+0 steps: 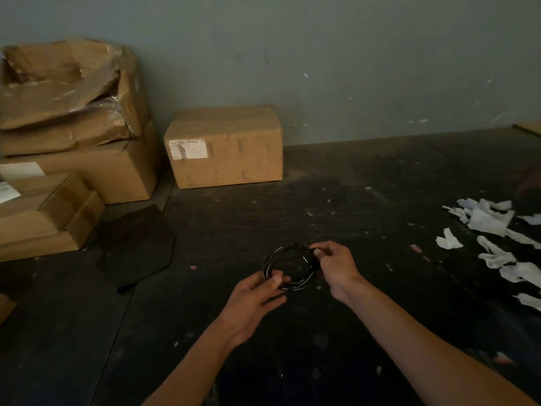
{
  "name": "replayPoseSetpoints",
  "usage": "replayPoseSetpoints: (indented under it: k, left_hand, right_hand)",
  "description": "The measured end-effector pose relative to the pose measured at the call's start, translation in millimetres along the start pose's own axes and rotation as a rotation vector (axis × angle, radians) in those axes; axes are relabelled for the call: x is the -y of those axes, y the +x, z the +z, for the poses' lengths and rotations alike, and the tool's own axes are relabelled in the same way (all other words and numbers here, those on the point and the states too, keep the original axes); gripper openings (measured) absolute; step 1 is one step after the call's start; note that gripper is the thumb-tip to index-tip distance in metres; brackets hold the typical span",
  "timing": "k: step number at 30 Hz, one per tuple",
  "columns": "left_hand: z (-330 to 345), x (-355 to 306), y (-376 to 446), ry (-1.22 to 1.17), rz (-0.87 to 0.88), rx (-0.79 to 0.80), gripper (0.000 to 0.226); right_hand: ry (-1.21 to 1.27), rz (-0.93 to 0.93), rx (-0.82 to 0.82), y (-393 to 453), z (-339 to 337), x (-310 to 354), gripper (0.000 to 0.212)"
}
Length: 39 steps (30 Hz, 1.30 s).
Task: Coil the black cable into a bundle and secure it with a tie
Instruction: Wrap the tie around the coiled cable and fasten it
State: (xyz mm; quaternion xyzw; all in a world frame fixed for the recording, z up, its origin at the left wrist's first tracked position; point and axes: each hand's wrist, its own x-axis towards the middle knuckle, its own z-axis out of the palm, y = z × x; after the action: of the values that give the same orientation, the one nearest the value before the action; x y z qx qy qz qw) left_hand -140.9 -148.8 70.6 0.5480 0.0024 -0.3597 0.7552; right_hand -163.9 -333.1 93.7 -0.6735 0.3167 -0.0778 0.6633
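Coiling looks done: the black cable (288, 269) is held as a small ring, low in the middle of the frame. It is pinched by the left hand (257, 297) and the right hand (333, 263). A tie is likely needed next; none can be made out.

The white label (188, 148) on the cardboard box (228, 148) is too blurred to read.

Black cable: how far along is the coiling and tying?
Done: the black cable is already in a round coil. In hand: left hand pinches the near side, right hand grips the far side. Left: securing it; no fastened tie is clearly visible.
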Motion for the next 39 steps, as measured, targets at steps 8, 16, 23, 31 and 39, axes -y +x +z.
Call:
replayPoseSetpoints:
  k: [8,16,23,31,39]
  left_hand:
    - [9,-5,15,-0.096,0.113,-0.039,0.022]
    - [8,-4,13,0.143,0.226,-0.16,0.023]
    - [-3,4,10,0.388,0.214,-0.167,0.02]
    - [-3,-3,6,0.362,0.157,-0.159,0.029]
    - [-3,-19,0,0.555,0.165,-0.167,0.029]
  right_hand:
    - [0.062,0.141,0.12,3,-17,-18,0.019]
    - [-0.53,0.076,-0.168,32,-67,-63,0.022]
    - [-0.944,0.274,-0.149,38,-98,-101,0.048]
    - [-0.688,0.07,-0.054,32,-72,-89,0.037]
    - [-0.373,-0.338,0.255,-10,-2,-16,0.031]
